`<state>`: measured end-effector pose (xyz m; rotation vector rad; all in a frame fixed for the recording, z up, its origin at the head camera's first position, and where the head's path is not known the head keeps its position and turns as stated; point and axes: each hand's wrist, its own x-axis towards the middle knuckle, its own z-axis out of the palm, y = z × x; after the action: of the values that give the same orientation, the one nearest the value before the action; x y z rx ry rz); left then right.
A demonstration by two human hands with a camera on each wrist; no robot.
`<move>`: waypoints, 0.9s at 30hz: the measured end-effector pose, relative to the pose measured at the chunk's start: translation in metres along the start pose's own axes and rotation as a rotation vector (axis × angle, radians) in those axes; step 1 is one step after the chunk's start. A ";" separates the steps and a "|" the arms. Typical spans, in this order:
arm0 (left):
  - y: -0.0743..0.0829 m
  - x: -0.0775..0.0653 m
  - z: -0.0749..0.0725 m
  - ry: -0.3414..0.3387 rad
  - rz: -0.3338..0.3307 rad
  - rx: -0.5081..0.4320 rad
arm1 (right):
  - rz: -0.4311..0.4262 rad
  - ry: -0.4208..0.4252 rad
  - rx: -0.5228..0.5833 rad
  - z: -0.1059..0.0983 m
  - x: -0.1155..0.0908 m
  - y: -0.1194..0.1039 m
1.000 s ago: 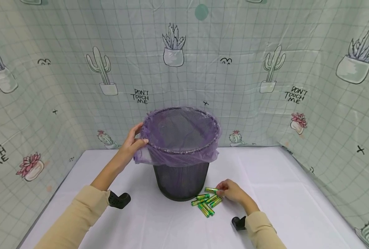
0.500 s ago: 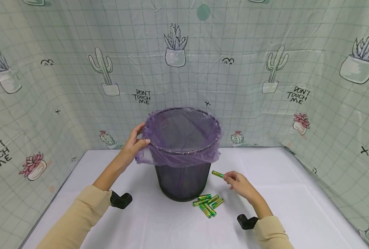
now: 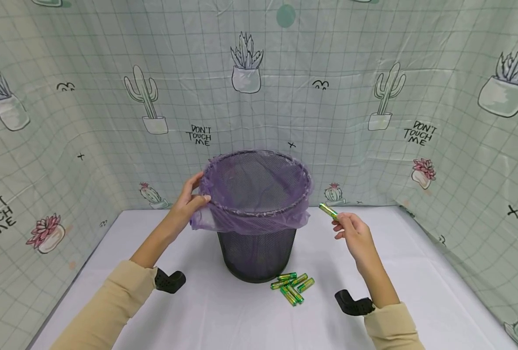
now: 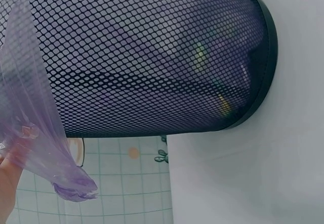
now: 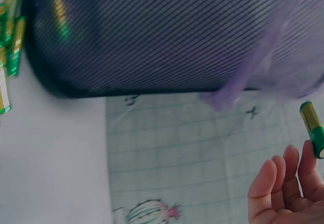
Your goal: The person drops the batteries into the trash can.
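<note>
Cactus-print grid cloth [image 3: 259, 116] backs a white-covered table [image 3: 176, 323] in the head view. At centre stands an upright black mesh wastebasket [image 3: 256, 257], its purple liner [image 3: 259, 224] folded over the rim. Left hand [image 3: 186, 203] grips that rim at nine o'clock. Right hand [image 3: 354, 234] pinches one green-and-gold battery [image 3: 328, 211] off the table, toward four o'clock, just beside the rim but apart from it. Loose batteries [image 3: 295, 294] lie piled by the base at five o'clock. Step in hand, as judged: carrying a single battery. Next move calls for a firm pinch and clearance over the rim; the liner's overhang is the likely obstruction.

Left wrist view: liner hangs slack at eight o'clock, partly veiling the fingers. Yellow-green patches show through the mesh near the base; probably batteries, unconfirmed.

Right wrist view: battery at the fingertips, past three o'clock; thumb not visible. Pile at ten o'clock.
</note>
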<state>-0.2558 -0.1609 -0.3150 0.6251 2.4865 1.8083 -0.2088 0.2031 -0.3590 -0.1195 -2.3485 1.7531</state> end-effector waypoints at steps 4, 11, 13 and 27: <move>0.000 0.000 0.000 0.000 0.001 0.001 | -0.047 0.032 0.046 -0.001 -0.003 -0.020; 0.000 0.001 0.000 0.004 0.004 -0.004 | -0.163 0.073 0.029 0.003 -0.006 -0.051; 0.000 0.001 0.000 0.003 0.001 -0.007 | -0.199 0.069 0.014 0.005 -0.007 -0.059; 0.000 0.001 0.000 0.006 0.002 -0.009 | -0.648 -0.062 -0.310 0.046 -0.007 -0.104</move>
<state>-0.2568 -0.1603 -0.3150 0.6239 2.4803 1.8241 -0.2052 0.1288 -0.2734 0.5885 -2.3116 1.0961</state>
